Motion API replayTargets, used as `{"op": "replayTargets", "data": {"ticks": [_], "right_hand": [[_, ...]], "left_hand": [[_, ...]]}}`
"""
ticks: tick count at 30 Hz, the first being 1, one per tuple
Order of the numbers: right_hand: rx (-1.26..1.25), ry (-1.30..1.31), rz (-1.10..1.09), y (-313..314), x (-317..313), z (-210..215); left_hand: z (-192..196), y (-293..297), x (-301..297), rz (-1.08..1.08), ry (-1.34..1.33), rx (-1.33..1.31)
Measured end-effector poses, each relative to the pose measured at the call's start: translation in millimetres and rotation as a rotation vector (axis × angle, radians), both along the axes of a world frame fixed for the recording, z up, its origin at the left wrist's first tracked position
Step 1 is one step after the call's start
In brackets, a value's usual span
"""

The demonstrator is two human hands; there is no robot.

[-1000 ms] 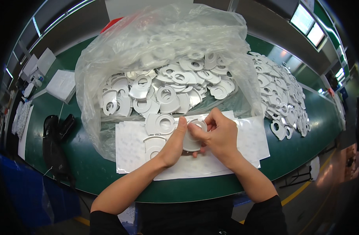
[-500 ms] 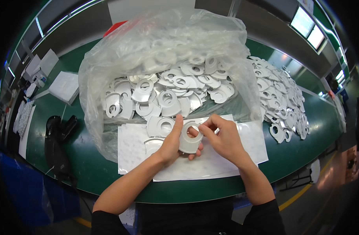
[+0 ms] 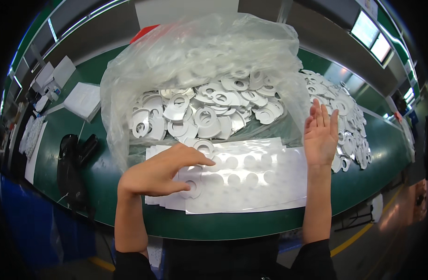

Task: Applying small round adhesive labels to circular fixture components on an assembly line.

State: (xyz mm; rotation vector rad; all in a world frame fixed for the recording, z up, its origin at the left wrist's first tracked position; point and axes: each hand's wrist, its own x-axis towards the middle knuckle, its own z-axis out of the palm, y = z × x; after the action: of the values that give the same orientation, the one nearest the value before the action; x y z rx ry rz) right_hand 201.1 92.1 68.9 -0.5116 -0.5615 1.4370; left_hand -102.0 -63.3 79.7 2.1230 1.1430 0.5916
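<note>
My left hand [image 3: 160, 171] hovers over the left side of a stack of white sheets [image 3: 251, 196], thumb and fingers apart. A white ring-shaped plastic part [image 3: 192, 190] lies close under its thumb. Another such part [image 3: 204, 146] shows just beyond the index finger, its lower portion hidden by the hand. The top sheet bears rows of round spots. On the right, my right hand [image 3: 321, 137] is raised at the near-left side of a heap of the same parts [image 3: 347, 116]. Its fingers are stretched out with nothing visible in them.
A large clear plastic bag [image 3: 200, 51] lies open beyond the sheets, with many white parts [image 3: 206, 118] spilling in its mouth. A black strapped item [image 3: 71, 163] and a white flat stack [image 3: 83, 100] are on the green table [image 3: 251, 226] at left.
The part held between both hands is no longer in them. My left hand has moved left over the sheets; my right hand has swung right to the heap and opened.
</note>
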Motion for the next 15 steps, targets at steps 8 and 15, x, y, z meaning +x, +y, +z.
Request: {"op": "replayTargets", "data": {"ticks": [8,15], "right_hand": [[0.461,-1.026,0.398,-48,-52,-34],[1.015,-1.602,0.562,-87,-75,-41]], "left_hand": [[-15,0,12,0.087,0.307,-0.019],[-17,-1,15,0.257,0.301,-0.018]]}}
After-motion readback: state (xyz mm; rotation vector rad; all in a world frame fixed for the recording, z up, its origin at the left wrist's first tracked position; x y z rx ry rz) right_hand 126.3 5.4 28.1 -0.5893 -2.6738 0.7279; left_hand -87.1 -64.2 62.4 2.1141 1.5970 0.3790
